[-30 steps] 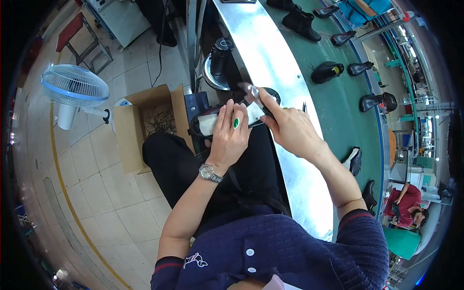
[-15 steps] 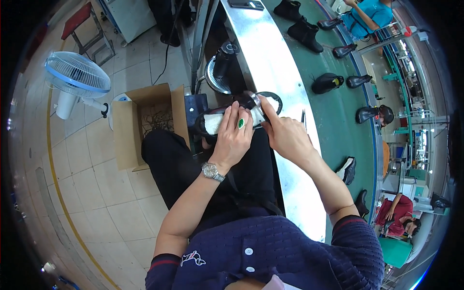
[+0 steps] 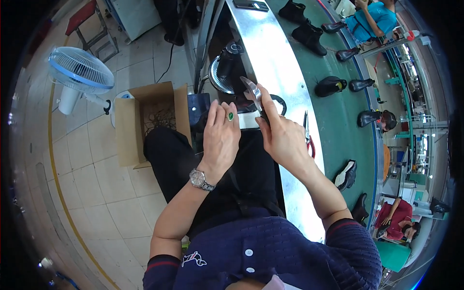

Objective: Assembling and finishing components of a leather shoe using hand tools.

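A dark shoe with a white underside (image 3: 249,121) lies across my lap beside the metal table, partly hidden by both hands. My left hand (image 3: 221,140) is over its left part, fingers stretched and slightly apart, with a green-stoned ring and a wristwatch. Whether its fingertips touch the shoe cannot be seen. Closed round a dark handle, my right hand (image 3: 285,137) holds a hammer (image 3: 252,91) with a shiny metal head, raised above the shoe. To the right of this hand, a red-handled hand tool (image 3: 310,140) rests on the table.
A narrow metal table (image 3: 273,46) bears a phone (image 3: 250,5) at its far end. Beyond it, a green conveyor belt (image 3: 333,125) carries several dark shoes. On the left are a cardboard box (image 3: 126,130) with tangled scraps and a fan (image 3: 81,70). Co-workers sit across the belt.
The hammer has risen off the shoe with my right hand. My left hand has shifted left and back toward me, its fingers more spread. The view has turned slightly.
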`<state>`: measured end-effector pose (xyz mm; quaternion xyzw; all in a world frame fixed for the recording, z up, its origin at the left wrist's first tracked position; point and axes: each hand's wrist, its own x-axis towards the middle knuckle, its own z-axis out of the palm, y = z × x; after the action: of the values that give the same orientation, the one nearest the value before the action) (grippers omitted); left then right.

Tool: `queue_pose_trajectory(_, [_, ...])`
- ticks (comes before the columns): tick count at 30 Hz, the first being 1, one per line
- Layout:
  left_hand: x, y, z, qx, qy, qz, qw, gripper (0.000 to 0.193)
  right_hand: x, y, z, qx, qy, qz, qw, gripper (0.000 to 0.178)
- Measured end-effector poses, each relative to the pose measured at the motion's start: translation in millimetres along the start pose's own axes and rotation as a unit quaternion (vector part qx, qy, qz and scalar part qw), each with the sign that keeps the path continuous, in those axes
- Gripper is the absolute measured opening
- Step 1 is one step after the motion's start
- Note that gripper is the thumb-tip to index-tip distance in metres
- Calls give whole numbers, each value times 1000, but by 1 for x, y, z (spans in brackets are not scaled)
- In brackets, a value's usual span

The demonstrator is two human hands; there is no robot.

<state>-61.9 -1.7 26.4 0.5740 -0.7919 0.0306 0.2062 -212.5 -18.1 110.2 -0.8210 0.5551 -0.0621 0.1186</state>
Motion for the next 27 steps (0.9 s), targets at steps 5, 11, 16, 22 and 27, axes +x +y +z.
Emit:
queue_pose_trajectory(5, [-8,-1,7,36,-21,8,999,61,9,6,15,-78,-66,3,995,71])
queue_pose_trajectory(11, [-14,1,12,-4,52,-1,999,59,0,-5,17,20,18,17,1000,68])
queue_pose_trajectory(16, [-12,-7,-20,-196,5,-119,973,74,0,-6,10,-9,-41,-22,999,69])
queue_pose_trajectory(22, [-21,-26,-14,-281,14,-168,945,106,0,-11,31,-3,-53,-6,999,67])
queue_pose_trajectory(27, [-23,-26,-17,-293,-1,-183,938,109,-1,-26,18,77,-1,-10,997,66])
